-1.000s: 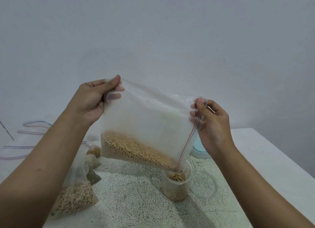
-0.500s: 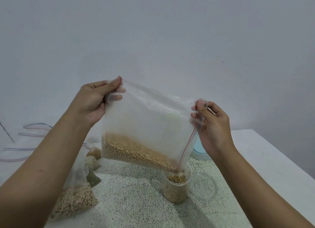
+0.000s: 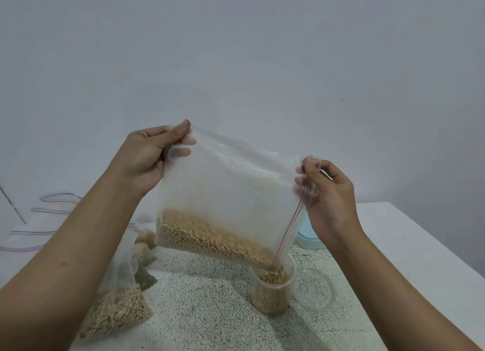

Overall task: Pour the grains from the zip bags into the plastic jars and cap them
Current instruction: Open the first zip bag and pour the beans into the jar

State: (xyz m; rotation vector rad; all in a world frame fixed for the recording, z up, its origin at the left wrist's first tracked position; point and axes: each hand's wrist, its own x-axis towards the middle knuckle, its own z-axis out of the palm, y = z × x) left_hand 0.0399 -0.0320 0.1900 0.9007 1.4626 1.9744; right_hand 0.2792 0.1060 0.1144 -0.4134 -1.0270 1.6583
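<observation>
The left hand [image 3: 147,156] pinches the upper corner of a clear zip bag [image 3: 231,182] between thumb and fingers. The right hand [image 3: 330,195] pinches the opposite corner, at the top end of the red zip strip. The bag hangs between the hands, tilted, with the left-hand corner higher.

Tan round grains [image 3: 210,240] lie along the lower edge of the bag. The lowest corner, at the bottom end of the zip strip, sits at the mouth of a clear jar [image 3: 271,298].

The jar stands upright on the speckled table [image 3: 210,319], below and between the hands, nearer the right. It holds grains almost to the rim.

A clear lid [image 3: 316,308] lies flat just beside the jar, under the right forearm. A pale blue lid [image 3: 308,239] lies below the right hand. Filled bags [image 3: 115,316] lie under the left forearm.
</observation>
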